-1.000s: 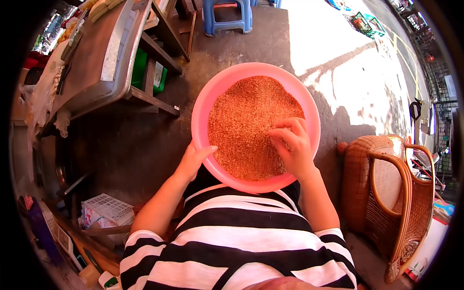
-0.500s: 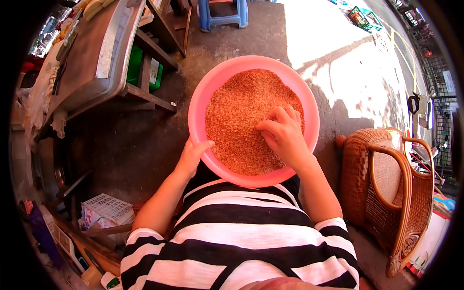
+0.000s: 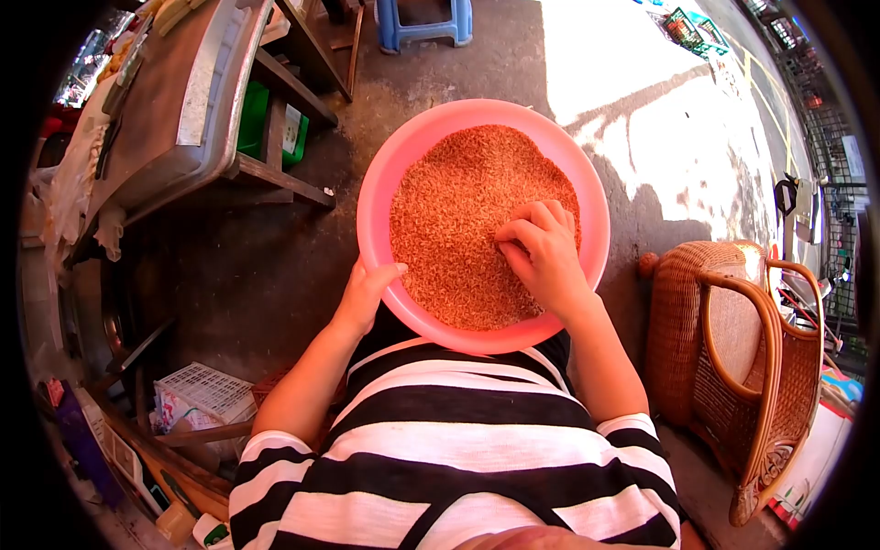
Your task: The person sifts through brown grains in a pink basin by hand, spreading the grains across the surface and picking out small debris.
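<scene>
A pink plastic basin [image 3: 368,197] rests at my lap, filled with small reddish-brown grains [image 3: 454,220] that look like rice. My left hand [image 3: 367,291] grips the basin's near left rim, thumb over the edge and the other fingers hidden underneath. Over the right part of the grains is my right hand [image 3: 543,249], its thumb and fingertips pinched together at the surface. Whatever lies between those fingertips is too small to make out.
To my right stands a wicker armchair [image 3: 706,339]. A wooden-legged table [image 3: 156,110] is at the upper left, with a green container [image 3: 254,119] beneath it. Beyond the basin is a blue plastic stool [image 3: 424,35]. A white basket [image 3: 206,392] sits at lower left.
My right hand has shifted slightly right over the grains, still pinched. The basin's far side appears slightly higher in view, and my left hand keeps its hold on the rim.
</scene>
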The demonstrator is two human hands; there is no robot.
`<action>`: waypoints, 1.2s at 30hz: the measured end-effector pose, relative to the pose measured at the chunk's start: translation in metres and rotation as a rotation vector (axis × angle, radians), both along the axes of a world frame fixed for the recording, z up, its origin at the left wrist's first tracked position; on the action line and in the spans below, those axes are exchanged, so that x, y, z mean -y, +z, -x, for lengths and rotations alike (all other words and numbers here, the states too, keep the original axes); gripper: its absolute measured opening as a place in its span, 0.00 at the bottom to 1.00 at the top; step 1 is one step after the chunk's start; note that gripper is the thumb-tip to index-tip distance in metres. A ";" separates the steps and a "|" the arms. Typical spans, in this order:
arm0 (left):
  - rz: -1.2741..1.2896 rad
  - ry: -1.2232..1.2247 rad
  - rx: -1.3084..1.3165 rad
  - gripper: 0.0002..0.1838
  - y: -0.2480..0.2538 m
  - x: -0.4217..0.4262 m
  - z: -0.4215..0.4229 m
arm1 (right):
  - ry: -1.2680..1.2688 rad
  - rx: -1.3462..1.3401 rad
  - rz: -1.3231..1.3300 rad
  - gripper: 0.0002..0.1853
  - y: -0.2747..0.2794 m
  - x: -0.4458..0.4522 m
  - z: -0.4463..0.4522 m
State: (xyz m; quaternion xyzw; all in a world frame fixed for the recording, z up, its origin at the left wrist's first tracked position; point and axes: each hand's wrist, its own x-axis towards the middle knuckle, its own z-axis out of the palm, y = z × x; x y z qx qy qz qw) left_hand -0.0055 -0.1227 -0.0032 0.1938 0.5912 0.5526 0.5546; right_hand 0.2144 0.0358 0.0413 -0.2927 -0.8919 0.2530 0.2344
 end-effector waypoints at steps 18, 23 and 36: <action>-0.012 0.001 0.031 0.26 0.000 0.001 -0.001 | -0.004 -0.003 -0.004 0.06 0.005 0.003 0.003; -0.010 -0.001 0.031 0.26 0.001 0.000 -0.001 | -0.001 -0.031 0.080 0.07 0.013 0.002 -0.001; 0.003 -0.003 0.027 0.24 -0.003 0.001 0.000 | -0.087 -0.146 0.213 0.04 0.015 0.001 -0.002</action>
